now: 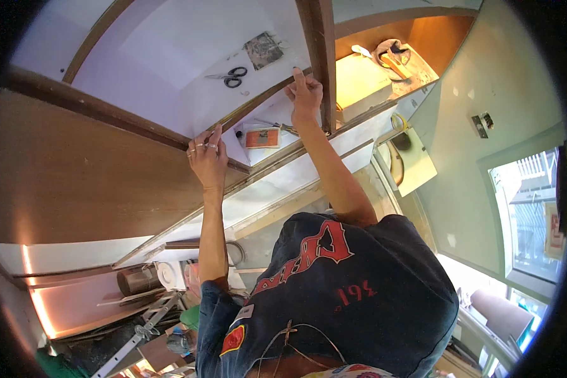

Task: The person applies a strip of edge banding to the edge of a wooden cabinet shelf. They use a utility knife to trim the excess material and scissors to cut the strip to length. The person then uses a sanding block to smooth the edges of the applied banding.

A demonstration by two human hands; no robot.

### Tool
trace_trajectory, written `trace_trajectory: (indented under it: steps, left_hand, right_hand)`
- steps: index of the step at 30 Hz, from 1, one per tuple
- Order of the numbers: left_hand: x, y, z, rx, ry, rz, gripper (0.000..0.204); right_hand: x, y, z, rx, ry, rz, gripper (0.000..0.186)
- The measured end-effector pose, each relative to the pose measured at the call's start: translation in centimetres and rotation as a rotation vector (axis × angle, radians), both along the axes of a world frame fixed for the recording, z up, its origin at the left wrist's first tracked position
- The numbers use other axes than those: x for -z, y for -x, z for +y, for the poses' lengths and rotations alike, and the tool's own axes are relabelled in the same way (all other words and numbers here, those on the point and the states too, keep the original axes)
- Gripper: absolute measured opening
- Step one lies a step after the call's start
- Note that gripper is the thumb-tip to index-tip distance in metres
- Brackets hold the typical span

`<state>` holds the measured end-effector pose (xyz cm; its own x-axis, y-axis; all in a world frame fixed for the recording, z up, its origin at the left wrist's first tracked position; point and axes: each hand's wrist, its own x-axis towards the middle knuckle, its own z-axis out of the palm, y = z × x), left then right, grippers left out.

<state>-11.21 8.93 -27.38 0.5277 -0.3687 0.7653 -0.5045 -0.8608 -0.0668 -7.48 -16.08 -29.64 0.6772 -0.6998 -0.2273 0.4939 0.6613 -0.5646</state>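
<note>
In the white-lined cabinet, a long thin brown strip [258, 99] runs diagonally along a shelf opening. My left hand [208, 157] grips its lower-left end with fingers curled over it. My right hand [305, 101] holds the upper-right end, beside the vertical brown post [316, 38]. Above the strip lie black-handled scissors [234, 77] and a mottled dark square piece [264, 50]. Below it, between my hands, an orange-and-white packet [262, 138] lies with small tools partly hidden by my right hand.
A lit compartment [359, 82] with assorted items is at upper right. A brown wooden panel [75, 170] fills the left. At right are a pale green wall [460, 208] and a window [526, 195]. A metal ladder [135, 340] and clutter lie at lower left.
</note>
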Motion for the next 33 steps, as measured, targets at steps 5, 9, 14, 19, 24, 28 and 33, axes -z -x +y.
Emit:
trace_trajectory:
  steps: [5, 9, 14, 19, 24, 28, 33]
  left_hand:
    - [0.5, 0.4, -0.1, -0.015, 0.036, -0.007, 0.045]
    - [-0.5, 0.5, -0.6, 0.03, 0.052, -0.049, 0.042]
    - [0.0, 0.7, 0.0, -0.01, 0.083, 0.01, 0.049]
    - [0.1, 3.1, -1.4, -0.081, 0.222, 0.019, 0.056]
    - [3.6, 5.6, -5.0, 0.135, 1.253, 0.414, 0.054]
    - [2.5, 3.1, -6.2, 0.378, 1.947, 0.72, 0.046]
    - [2.8, 0.1, -6.7, 0.401, 2.081, 0.616, 0.023]
  right_hand:
    - [1.2, 2.2, 3.4, -0.346, 0.11, 0.027, 0.051]
    - [-0.3, 2.6, 6.1, -0.425, 0.141, 0.066, 0.049]
    - [-0.3, 2.1, 8.0, -0.462, 0.244, 0.019, 0.047]
    - [0.0, 1.7, 7.5, -0.495, 0.312, 0.016, 0.044]
    - [-0.3, 2.2, 7.0, -0.52, 0.371, 0.018, 0.038]
    - [0.1, 2.2, 6.8, -0.518, 0.419, 0.042, 0.036]
    - [-0.3, 2.1, 6.5, -0.536, 0.454, 0.068, 0.033]
